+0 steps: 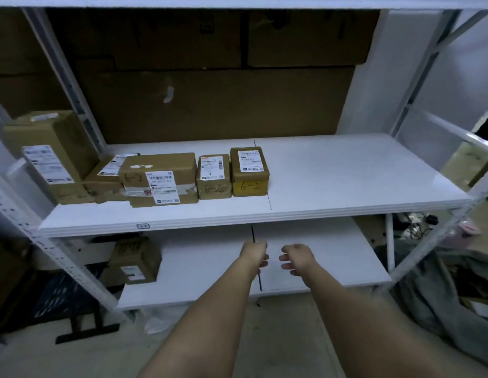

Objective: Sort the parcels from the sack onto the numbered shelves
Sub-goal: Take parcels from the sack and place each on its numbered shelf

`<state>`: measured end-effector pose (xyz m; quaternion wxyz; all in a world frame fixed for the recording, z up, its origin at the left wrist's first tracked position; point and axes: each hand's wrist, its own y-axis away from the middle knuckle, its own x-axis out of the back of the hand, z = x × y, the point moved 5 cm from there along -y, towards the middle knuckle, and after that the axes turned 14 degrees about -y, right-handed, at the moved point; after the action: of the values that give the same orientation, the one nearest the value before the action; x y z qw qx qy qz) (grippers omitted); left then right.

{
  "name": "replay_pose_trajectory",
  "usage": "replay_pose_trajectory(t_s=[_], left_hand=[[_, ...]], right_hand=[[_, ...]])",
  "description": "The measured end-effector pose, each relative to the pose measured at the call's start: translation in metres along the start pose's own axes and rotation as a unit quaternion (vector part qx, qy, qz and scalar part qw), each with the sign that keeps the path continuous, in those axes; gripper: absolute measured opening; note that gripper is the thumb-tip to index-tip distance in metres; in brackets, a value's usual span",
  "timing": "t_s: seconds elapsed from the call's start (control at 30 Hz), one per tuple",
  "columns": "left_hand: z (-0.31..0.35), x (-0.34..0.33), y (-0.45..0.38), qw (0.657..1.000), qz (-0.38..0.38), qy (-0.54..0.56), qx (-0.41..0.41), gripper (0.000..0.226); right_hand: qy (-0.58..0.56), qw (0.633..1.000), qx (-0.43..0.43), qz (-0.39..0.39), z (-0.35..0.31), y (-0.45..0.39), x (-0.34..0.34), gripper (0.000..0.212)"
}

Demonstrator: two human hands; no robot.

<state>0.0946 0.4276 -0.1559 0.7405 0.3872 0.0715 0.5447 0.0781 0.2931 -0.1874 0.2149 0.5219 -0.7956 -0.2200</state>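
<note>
Head view: both bare forearms reach forward over the lower shelf (319, 268), hands close together and holding nothing.
Left hand (255, 253) and right hand (296, 257) have loosely curled fingers, backs up. Farther off, the middle shelf (346, 173) carries a row of taped cardboard parcels (183, 178) at its left, several marked 6-2; one more labelled parcel (136, 260) sits lower left.

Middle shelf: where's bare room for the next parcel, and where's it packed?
Free: the middle shelf right of the yellow-taped 6-2 box, out to the right upright. Crowded: the left half, five boxes side by side from the tall box in the corner. Both hands hold nothing.
</note>
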Motion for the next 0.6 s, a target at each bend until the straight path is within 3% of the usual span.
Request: replay_pose_trajectory(t_s=[0.23, 0.53, 0.6], left_hand=[[0.023, -0.085, 0.011, 0.998, -0.017, -0.058, -0.026, 0.036], [0.072, -0.286, 0.027, 0.993, -0.076, -0.085, -0.028, 0.034], [0.081, -0.336, 0.030, 0.992, -0.089, -0.091, -0.021, 0.035]], right_hand=[[-0.044, 0.999, 0.002, 0.027, 0.015, 0.005, 0.092, 0.029], [-0.116, 0.989, -0.017, 0.093, 0.055, -0.023, 0.311, 0.012], [-0.122, 0.987, -0.019, 0.103, 0.063, -0.028, 0.366, 0.023]])
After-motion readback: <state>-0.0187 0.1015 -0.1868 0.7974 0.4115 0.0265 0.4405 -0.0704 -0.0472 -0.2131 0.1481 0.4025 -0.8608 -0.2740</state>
